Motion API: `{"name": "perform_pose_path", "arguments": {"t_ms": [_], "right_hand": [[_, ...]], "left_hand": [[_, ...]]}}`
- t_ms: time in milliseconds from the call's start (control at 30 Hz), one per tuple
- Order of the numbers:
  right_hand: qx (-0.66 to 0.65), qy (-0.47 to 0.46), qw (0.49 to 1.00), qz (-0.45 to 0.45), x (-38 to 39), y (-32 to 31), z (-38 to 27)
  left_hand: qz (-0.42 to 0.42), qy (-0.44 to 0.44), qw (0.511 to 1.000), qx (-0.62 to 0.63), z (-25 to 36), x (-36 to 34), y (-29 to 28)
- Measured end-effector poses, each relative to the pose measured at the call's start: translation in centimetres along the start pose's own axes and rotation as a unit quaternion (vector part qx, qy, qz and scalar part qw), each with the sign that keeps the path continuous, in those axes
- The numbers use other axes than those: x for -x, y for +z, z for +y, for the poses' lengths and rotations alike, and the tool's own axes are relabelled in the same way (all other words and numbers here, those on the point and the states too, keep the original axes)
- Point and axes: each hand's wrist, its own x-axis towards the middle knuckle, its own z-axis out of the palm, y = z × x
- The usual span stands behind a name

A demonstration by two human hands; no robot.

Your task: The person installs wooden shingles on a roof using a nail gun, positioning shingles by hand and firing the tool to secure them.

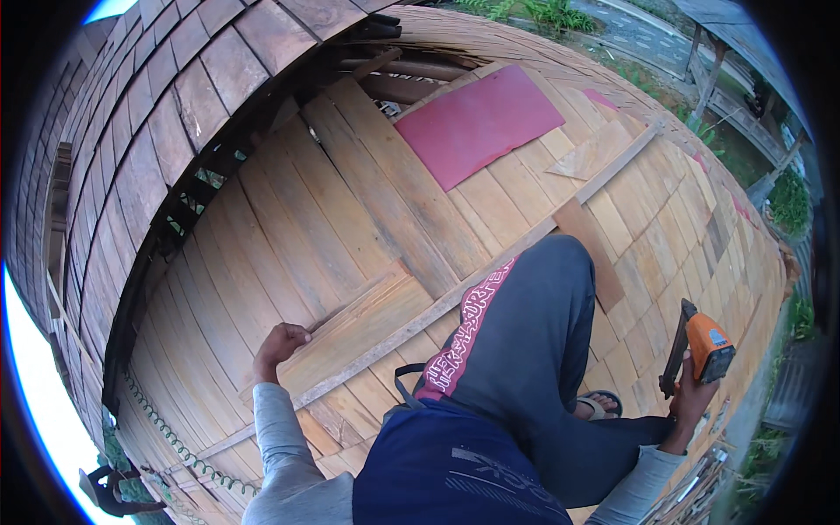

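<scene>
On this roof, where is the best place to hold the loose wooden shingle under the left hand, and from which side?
Probably at its upper left edge, where the left hand already rests. The wooden shingle lies flat on the wooden roof, and a long batten borders its lower side, so coming from above left seems easiest. The right hand is busy holding the orange nail gun.

An outdoor building site, up on a roof: bare wooden shingles (367, 219) underfoot, darker finished shingle rows (175, 96) at ten o'clock, grass and a path (630, 26) below at one o'clock.
</scene>
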Motion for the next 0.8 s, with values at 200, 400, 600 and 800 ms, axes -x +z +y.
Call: {"name": "perform_pose_path", "arguments": {"t_ms": [200,400,600,800], "right_hand": [[-0.038,0.055,0.998,-0.021,0.9,1.2,-1.9],[0.043,-0.021,0.996,-0.071,0.0,1.4,-1.1],[0.04,-0.04,0.997,-0.048,1.7,1.1,-6.2],[0.045,-0.065,0.997,-0.011,3.9,-0.1,-6.9]], "left_hand": [[0.211,0.129,0.969,-0.012,1.7,2.2,1.0],[0.416,0.203,0.886,-0.031,9.7,-4.3,-3.9],[0.425,0.375,0.81,-0.154,26.0,-14.1,-3.4],[0.283,0.484,0.745,-0.362,41.9,-24.2,0.5]]}}
